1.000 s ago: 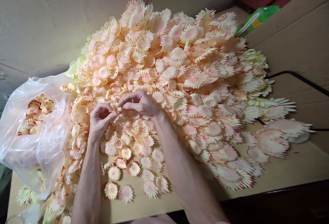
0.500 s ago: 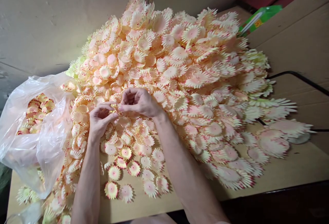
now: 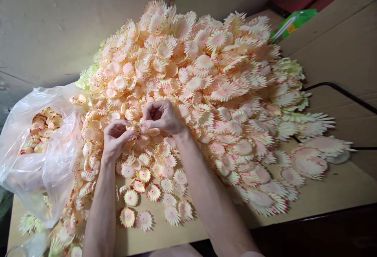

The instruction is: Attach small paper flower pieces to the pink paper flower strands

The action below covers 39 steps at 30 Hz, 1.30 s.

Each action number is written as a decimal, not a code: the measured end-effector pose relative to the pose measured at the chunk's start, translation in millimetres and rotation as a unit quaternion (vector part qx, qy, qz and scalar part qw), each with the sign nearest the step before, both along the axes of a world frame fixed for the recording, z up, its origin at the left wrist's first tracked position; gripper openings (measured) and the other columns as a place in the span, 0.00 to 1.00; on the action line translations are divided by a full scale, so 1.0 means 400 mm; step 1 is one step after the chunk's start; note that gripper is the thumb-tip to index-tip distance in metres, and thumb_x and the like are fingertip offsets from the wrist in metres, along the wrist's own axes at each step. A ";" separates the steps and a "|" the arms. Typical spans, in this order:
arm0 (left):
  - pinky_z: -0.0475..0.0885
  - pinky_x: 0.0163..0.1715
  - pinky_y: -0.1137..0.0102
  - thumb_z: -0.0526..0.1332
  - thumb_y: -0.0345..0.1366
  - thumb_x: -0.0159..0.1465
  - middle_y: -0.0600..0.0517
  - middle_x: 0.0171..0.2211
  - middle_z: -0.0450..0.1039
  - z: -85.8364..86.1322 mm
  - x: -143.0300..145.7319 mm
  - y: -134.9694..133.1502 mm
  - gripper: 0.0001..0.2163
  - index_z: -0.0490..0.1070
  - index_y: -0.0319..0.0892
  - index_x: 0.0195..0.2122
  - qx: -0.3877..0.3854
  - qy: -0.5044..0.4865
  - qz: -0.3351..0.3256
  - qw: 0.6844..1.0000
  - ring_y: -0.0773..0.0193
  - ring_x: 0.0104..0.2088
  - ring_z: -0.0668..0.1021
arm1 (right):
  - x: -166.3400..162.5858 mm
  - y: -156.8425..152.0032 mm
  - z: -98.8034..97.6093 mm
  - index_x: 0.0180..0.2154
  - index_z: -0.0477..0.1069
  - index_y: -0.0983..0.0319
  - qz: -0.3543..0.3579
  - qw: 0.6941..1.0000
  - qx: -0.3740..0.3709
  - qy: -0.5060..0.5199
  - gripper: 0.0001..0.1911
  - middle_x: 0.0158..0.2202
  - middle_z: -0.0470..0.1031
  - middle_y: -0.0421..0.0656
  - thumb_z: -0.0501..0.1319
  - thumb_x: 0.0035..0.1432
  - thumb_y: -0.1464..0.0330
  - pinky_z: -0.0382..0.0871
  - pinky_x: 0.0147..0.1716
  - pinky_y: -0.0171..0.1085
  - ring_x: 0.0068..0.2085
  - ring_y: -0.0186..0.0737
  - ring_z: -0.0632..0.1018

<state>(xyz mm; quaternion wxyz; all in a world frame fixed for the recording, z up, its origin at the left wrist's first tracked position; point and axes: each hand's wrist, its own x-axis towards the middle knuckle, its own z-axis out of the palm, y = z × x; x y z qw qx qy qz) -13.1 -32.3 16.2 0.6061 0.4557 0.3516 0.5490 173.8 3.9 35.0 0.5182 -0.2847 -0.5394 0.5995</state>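
A small pale artificial flower petal piece (image 3: 135,130) with a fringed edge is pinched between the thumb and fingers of my left hand (image 3: 114,138). Just to its right, my right hand (image 3: 162,118) has thumb and forefinger pressed together by the petal piece's edge, its other fingers curled. What sits in that right pinch is too small to make out. Behind and around both hands rises a large heap of cream and pink petal pieces (image 3: 194,68). Several loose petal discs (image 3: 131,198) with red-tipped edges lie on the tabletop between my forearms.
At the left, a clear plastic bag (image 3: 59,166) holds red-edged flower pieces (image 3: 47,125). Cardboard (image 3: 330,60) stands on the right, with a black bent rod (image 3: 338,85) before it and a green packet (image 3: 294,25) behind the heap. The wooden tabletop (image 3: 332,194) ends at the front.
My right hand has shifted slightly to the right, away from my left. The petal piece in my left fingers now shows more of its face. The view has turned a little.
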 end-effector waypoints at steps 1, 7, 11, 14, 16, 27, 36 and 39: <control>0.74 0.22 0.78 0.76 0.37 0.49 0.56 0.26 0.75 -0.001 -0.002 0.000 0.13 0.75 0.42 0.32 -0.007 -0.007 -0.008 1.000 0.74 0.20 0.75 | -0.001 0.000 -0.002 0.22 0.69 0.65 0.000 1.000 0.002 0.007 0.14 0.18 0.68 0.35 0.73 0.38 0.68 0.60 0.20 0.29 0.20 0.26 0.65; 0.78 0.24 0.74 0.77 0.39 0.47 0.56 0.24 0.75 0.003 -0.004 -0.003 0.15 0.74 0.42 0.31 -0.041 -0.032 -0.028 0.998 0.70 0.22 0.77 | -0.008 -0.004 -0.019 0.21 0.71 0.63 -0.028 1.000 -0.004 0.013 0.13 0.18 0.69 0.36 0.74 0.37 0.66 0.62 0.20 0.31 0.20 0.29 0.67; 0.80 0.23 0.72 0.77 0.41 0.48 0.56 0.26 0.76 0.012 0.000 -0.004 0.16 0.74 0.43 0.32 -0.060 -0.024 -0.044 0.997 0.69 0.20 0.78 | -0.020 -0.005 -0.020 0.20 0.72 0.63 -0.062 0.998 0.002 0.008 0.11 0.18 0.70 0.37 0.73 0.37 0.67 0.62 0.19 0.32 0.20 0.29 0.68; 0.79 0.22 0.73 0.77 0.40 0.47 0.56 0.25 0.76 0.015 -0.002 -0.004 0.16 0.74 0.42 0.32 -0.069 -0.029 -0.051 0.996 0.69 0.19 0.77 | -0.028 -0.007 -0.019 0.19 0.72 0.62 -0.085 0.996 0.018 -0.002 0.10 0.17 0.70 0.37 0.72 0.37 0.68 0.63 0.19 0.32 0.20 0.29 0.68; 0.78 0.21 0.73 0.77 0.40 0.47 0.55 0.26 0.77 0.013 -0.008 -0.004 0.16 0.74 0.42 0.32 -0.082 -0.033 -0.068 0.994 0.68 0.20 0.79 | -0.032 -0.009 -0.019 0.19 0.72 0.63 -0.086 0.996 0.030 -0.004 0.10 0.18 0.70 0.37 0.72 0.37 0.68 0.62 0.19 0.32 0.20 0.29 0.67; 0.81 0.26 0.71 0.77 0.41 0.47 0.56 0.27 0.74 0.006 -0.015 0.002 0.17 0.73 0.42 0.32 -0.079 -0.040 -0.036 0.995 0.68 0.25 0.79 | -0.017 -0.007 -0.023 0.29 0.72 0.63 -0.023 1.000 0.000 -0.018 0.18 0.23 0.72 0.36 0.77 0.36 0.68 0.66 0.24 0.31 0.24 0.29 0.70; 0.81 0.32 0.71 0.78 0.38 0.45 0.54 0.34 0.78 0.004 -0.013 0.011 0.21 0.75 0.44 0.39 -0.050 -0.041 0.011 0.998 0.68 0.28 0.81 | -0.024 -0.002 -0.018 0.29 0.79 0.63 -0.011 0.996 0.033 -0.088 0.11 0.30 0.77 0.42 0.74 0.47 0.62 0.70 0.30 0.34 0.30 0.34 0.75; 0.82 0.34 0.69 0.78 0.38 0.46 0.54 0.33 0.79 0.004 -0.009 0.010 0.19 0.75 0.43 0.36 -0.054 -0.035 0.011 0.998 0.66 0.29 0.82 | -0.026 -0.002 -0.012 0.25 0.78 0.61 -0.064 0.993 0.058 -0.077 0.10 0.33 0.78 0.43 0.73 0.47 0.62 0.70 0.29 0.35 0.32 0.35 0.76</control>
